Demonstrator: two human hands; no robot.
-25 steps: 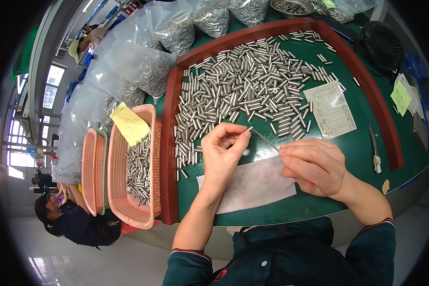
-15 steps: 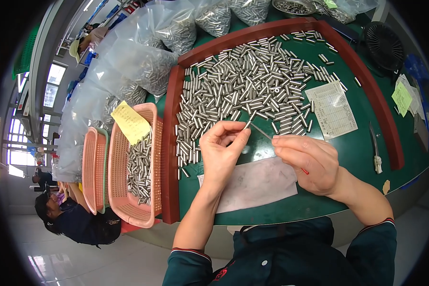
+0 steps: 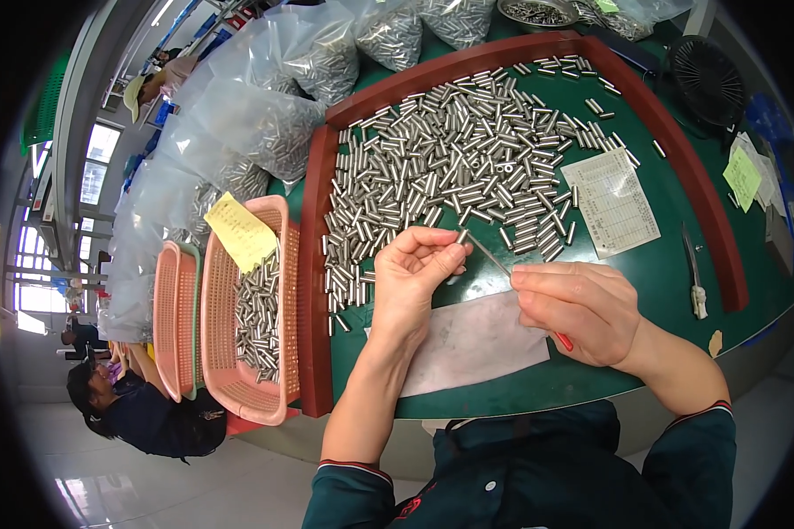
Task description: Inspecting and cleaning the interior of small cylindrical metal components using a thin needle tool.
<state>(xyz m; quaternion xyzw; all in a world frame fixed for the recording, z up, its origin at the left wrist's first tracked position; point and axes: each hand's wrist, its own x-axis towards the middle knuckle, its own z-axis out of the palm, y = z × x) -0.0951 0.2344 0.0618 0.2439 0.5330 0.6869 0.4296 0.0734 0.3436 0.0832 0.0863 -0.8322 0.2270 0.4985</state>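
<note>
Between the thumb and fingers of my left hand [image 3: 419,278] is a short metal pin [image 3: 461,236], its end sticking out past the fingertips. My right hand [image 3: 582,309] is closed around a thin tool [image 3: 490,256] with a grey metal shaft and a red handle end showing below the palm. The shaft slants up to the left, and its tip is at or very near the pin's end; whether they touch I cannot tell. Beyond both hands spreads a heap of loose metal pins [image 3: 450,150] on the green tabletop [image 3: 609,370]. Beneath my wrists lies a pale cloth [image 3: 476,344].
A red-brown wooden frame [image 3: 316,291] borders the heap. Pink baskets [image 3: 282,353] stand left, the nearer one containing pins and a yellow note. Bags of pins [image 3: 273,132] line the far left. A printed sheet [image 3: 610,203], tweezers [image 3: 695,273] and a black fan [image 3: 706,84] are right.
Both hands have shifted slightly to the right. The pin and the tool are still held, with the tool's tip staying by the pin's end.
</note>
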